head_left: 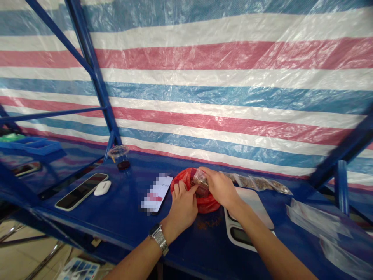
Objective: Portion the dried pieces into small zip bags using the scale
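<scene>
A red plastic bag lies open on the table with reddish-brown contents that I cannot make out clearly. My left hand, with a metal-band watch at the wrist, is at the bag's left side, its bent fingers gripping the rim and the thumb side reaching over the opening. Above that opening, my right hand is closed on a small clear plastic bag; its fingertips are partly hidden. Some reddish-brown crumbs are scattered in front of the red bag. Under my right forearm sits a white digital scale, partly covered.
Several filled clear packets lie behind the scale, and flat clear bags at the right. Left of my hands are a lit phone, a dark-screened phone, a white earbud case and a plastic cup. Blue metal posts frame the table.
</scene>
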The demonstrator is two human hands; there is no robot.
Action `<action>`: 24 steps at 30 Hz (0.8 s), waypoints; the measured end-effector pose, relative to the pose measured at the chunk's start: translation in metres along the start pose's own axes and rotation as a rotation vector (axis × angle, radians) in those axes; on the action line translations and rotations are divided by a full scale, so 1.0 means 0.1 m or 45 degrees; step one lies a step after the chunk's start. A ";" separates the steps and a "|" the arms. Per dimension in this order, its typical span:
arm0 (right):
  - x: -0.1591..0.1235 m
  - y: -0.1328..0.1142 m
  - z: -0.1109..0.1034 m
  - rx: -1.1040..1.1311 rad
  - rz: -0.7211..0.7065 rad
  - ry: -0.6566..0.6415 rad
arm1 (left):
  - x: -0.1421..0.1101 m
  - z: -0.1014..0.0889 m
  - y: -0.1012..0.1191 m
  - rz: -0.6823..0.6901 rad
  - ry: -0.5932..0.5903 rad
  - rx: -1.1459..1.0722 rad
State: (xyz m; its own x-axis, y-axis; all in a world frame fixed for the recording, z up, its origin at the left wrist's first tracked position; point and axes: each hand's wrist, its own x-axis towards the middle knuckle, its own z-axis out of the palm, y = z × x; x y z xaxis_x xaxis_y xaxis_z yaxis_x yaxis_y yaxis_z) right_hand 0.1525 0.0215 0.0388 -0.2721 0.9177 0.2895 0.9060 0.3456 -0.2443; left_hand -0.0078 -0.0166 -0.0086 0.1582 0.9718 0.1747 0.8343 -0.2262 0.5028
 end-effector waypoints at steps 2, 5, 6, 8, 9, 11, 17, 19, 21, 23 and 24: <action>0.00 -0.01 -0.01 -0.002 0.003 -0.036 | -0.01 -0.03 0.04 -0.014 -0.043 0.023; 0.00 -0.02 -0.02 -0.052 0.008 -0.088 | -0.03 -0.03 0.07 -0.036 -0.067 0.038; 0.00 -0.02 -0.03 -0.074 0.008 -0.099 | -0.03 -0.03 0.08 -0.039 -0.071 0.040; 0.00 -0.03 -0.04 -0.111 0.002 -0.114 | -0.03 -0.02 0.08 -0.028 -0.074 0.043; 0.00 -0.03 -0.05 -0.126 -0.003 -0.110 | -0.04 -0.02 0.08 -0.019 -0.073 0.042; 0.01 -0.02 -0.05 -0.128 -0.017 -0.088 | -0.04 -0.02 0.08 -0.005 -0.066 0.040; 0.03 0.04 0.02 0.133 -0.002 -0.045 | -0.04 -0.01 0.11 -0.098 -0.049 0.028; 0.03 0.07 0.04 0.174 -0.009 -0.026 | -0.04 0.01 0.10 -0.092 -0.038 0.010; 0.03 0.10 0.05 0.245 -0.036 -0.016 | -0.03 0.04 0.08 -0.067 -0.006 -0.012; 0.04 0.13 0.07 0.349 -0.042 0.002 | -0.02 0.07 0.05 -0.051 0.045 -0.042; 0.04 0.14 0.08 0.413 -0.038 0.016 | -0.01 0.08 0.04 -0.046 0.075 -0.061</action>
State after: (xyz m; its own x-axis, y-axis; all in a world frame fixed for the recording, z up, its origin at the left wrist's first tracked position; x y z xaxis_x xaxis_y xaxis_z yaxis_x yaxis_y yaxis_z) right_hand 0.1618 0.0321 0.0291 -0.2912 0.9045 0.3115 0.7469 0.4184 -0.5168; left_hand -0.0005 -0.0182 -0.0139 0.0959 0.9742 0.2044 0.8125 -0.1953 0.5492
